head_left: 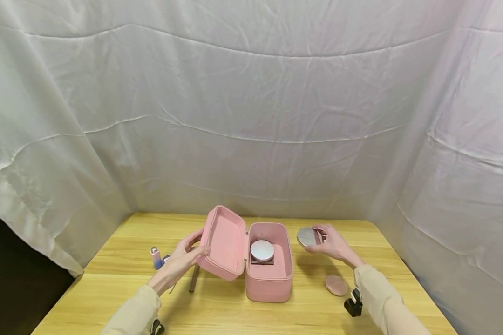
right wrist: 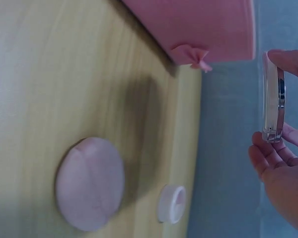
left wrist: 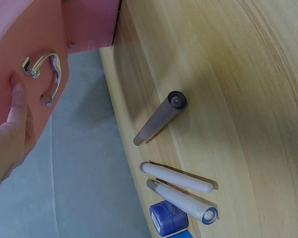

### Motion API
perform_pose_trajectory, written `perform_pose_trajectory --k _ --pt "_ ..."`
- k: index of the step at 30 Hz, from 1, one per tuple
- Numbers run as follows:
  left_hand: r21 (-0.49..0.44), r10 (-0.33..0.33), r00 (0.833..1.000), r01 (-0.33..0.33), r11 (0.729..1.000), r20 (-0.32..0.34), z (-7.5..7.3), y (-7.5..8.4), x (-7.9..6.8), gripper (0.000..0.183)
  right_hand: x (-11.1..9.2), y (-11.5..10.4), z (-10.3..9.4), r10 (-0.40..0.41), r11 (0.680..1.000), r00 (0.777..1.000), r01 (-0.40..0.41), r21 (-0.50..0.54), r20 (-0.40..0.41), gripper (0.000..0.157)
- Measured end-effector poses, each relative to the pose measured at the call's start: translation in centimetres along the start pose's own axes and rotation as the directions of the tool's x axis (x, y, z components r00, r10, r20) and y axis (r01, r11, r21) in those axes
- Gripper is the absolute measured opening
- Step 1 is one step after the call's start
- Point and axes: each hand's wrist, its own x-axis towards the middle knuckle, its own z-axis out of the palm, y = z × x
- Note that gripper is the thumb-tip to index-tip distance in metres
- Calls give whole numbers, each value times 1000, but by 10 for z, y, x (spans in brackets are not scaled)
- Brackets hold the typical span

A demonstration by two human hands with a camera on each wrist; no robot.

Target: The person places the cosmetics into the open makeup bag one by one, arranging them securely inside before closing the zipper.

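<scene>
– See the pale-yellow wooden bench (head_left: pixel 218 314), bottom of the frame?
– Yes; plus a boxy pink hinged case (head_left: pixel 269 291), open, lower centre.
– Grasping anything?
– Gripping its pink lid (head_left: pixel 226 242) with the left hand (head_left: pixel 181 257); pinching a round silver-faced compact (head_left: pixel 307 237) with the right hand (head_left: pixel 330 244), lower right.

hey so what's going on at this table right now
A person's left hand holds open the lid of a pink cosmetic case. Their right hand holds a round compact above the table, beside the case. Inside the case sits a round, white-topped item, and a pink powder puff lies on the table.
</scene>
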Motion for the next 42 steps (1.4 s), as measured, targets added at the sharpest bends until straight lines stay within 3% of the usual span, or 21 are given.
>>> perform_pose_trajectory --k 7,15,23,42 --pt "13 -7 1000 7 1000 -15 0 0 -1 77 10 -21 -4 11 1000 999 -12 6 42 72" --pt "1 -8 1000 8 1000 -9 1 0 -1 77 23 -39 -7 -60 998 995 62 -29 83 72" --pt "3 -16 1000 16 1000 -13 1 0 -2 79 33 -55 -4 -44 999 992 43 12 118 73" --pt "-1 -5 1000 5 1000 -2 1 0 -1 77 56 -68 19 -123 990 981 132 -54 147 71"
